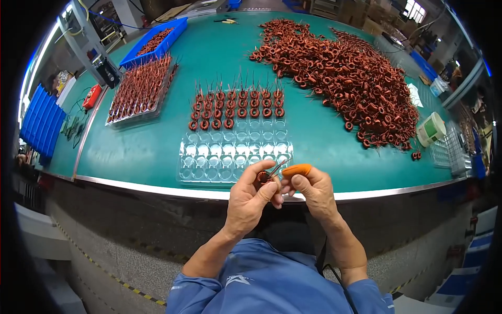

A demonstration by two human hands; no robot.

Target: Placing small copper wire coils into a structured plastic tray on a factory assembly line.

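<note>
Lead work on one coil (263, 177), held up by near edge of desk (308, 136)

Step in hand, prob.: handling wire leads (278, 166) of a single wound coil. Gripping ring in left hand (248, 198), fingers closed round it, w/ thumb in front and index along top; no gap beyond coil's own thickness. Leads pointing up and right, toward right hand (318, 198). There, fingers curled, thumb close to index, w/ orange piece (296, 169) at the index: sleeve or tool grip, can't tell. Can't tell either re right-hand pinch on leads; contact too small to read.

Coil position: between both hands, near front edge of clear tray (184, 157), not seated in it. In tray: full rows of coils (243, 103) toward far side, plus four coils (216, 124) at left of the frontmost part-row, w/ leads up.

Next move, as judged: calls for firm L hold on ring, light R touch on leads, no tugging at windings. For any seating in tray, leads-up pose to match neighbours, plus care re snagging nearby wires.

Also on desk: big loose coil pile (340, 73) at right, packed second tray (130, 120) at left, blue bin (179, 26) of more coils behind it.
</note>
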